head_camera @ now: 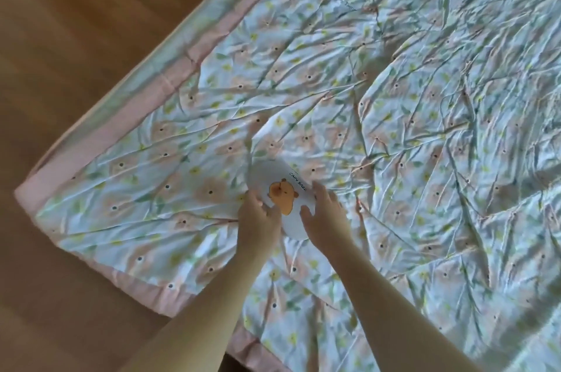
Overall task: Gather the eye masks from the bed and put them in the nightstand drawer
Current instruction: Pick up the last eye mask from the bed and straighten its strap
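Note:
A pale blue eye mask [280,189] printed with an orange capybara and dark lettering lies flat on the floral bedspread [394,98], close to the bed's near-left corner. My left hand [258,217] rests on the mask's left edge with fingers curled over it. On the mask's right side lies my right hand [326,217], fingers spread and pressing down. Both hands cover the lower part of the mask. Whether either hand has a firm grip is unclear. No nightstand or drawer is in view.
The bedspread has a pink border [100,141] running along the left edge and the near corner. Brown wooden floor [60,38] lies to the left and below the bed. The rumpled quilt stretches far to the right and away from me.

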